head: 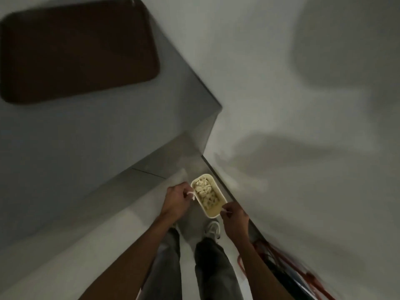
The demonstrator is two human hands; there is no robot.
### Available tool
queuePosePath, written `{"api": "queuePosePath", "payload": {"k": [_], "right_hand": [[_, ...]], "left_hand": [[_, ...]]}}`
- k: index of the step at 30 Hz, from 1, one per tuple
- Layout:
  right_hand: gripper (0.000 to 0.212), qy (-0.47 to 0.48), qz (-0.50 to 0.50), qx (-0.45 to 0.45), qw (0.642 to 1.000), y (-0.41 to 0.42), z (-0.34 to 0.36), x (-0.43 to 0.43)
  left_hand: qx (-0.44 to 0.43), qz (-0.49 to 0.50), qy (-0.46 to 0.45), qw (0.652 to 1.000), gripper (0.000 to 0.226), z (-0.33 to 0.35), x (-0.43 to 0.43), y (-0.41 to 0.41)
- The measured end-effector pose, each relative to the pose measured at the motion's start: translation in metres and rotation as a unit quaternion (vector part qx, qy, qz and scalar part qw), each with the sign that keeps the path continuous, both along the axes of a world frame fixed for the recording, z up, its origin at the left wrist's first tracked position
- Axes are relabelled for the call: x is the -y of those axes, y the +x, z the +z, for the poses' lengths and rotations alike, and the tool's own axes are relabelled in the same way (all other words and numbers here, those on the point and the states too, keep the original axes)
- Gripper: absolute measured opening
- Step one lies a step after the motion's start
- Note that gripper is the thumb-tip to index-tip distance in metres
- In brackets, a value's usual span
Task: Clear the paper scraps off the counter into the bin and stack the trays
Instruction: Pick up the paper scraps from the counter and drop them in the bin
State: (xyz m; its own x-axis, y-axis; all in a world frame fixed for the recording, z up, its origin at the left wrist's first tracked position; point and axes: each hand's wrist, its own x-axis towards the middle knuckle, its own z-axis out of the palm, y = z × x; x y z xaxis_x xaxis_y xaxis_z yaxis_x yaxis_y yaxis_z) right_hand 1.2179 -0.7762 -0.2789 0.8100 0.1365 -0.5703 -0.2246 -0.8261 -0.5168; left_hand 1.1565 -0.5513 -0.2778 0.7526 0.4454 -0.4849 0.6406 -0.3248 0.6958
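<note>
the bin (211,211) stands on the floor just ahead of the person's shoes, its long axis running away from them and leaning a little to the left at the far end. it already holds a heap of paper scraps (203,190).

the left grip (176,201) sits just beside the bin's left rim, fingers curled and pinching a white scrap (191,194) that hangs right at the rim, not quite over the opening. the right grip (234,217) is at the near right corner, pinching a smaller scrap (225,211) whose tip reaches the rim there. so the bin lies between the two grips, and each has only a short way inward to go: the left one to its right, the right one forward and to its left. the left looks slightly nearer the middle of the opening.

judging by this, the drop is the step in hand; both scraps should be let go only once over the opening, or they may flutter onto the floor.

one dark tray (78,50) lies flat on the tabletop (65,131), well apart from the grips.
</note>
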Motion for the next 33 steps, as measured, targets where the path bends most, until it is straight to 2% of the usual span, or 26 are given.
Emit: {"api": "queuePosePath", "payload": {"k": [6, 10, 14, 18, 24, 27, 33], "right_hand": [[0.013, -0.046, 0.067, -0.057, 0.995, 0.019, -0.117, 0.014], [0.020, -0.065, 0.089, -0.066, 0.992, 0.027, -0.193, 0.014], [0.035, -0.072, 0.122, -0.087, 0.986, 0.029, -0.263, 0.014], [0.050, -0.062, 0.195, -0.113, 0.972, 0.028, -0.294, 0.013], [0.042, -0.069, 0.218, -0.074, 0.971, 0.033, -0.254, 0.006], [0.038, -0.040, 0.209, -0.034, 0.977, 0.034, -0.207, -0.002], [0.036, 0.015, 0.196, 0.025, 0.980, 0.022, -0.089, -0.018]], "left_hand": [[-0.091, 0.012, 0.015, 0.996, 0.011, -0.120, 0.035, 0.012], [-0.113, 0.021, -0.003, 0.993, 0.010, -0.197, 0.048, 0.026], [-0.147, -0.003, -0.010, 0.989, 0.019, -0.275, 0.060, 0.041], [-0.180, -0.100, -0.015, 0.978, 0.049, -0.302, 0.077, 0.053], [-0.193, -0.121, 0.025, 0.973, 0.053, -0.265, 0.080, 0.035], [-0.188, -0.111, 0.036, 0.975, 0.056, -0.216, 0.068, 0.019], [-0.154, -0.026, 0.052, 0.986, 0.058, -0.080, 0.039, -0.019]]}}
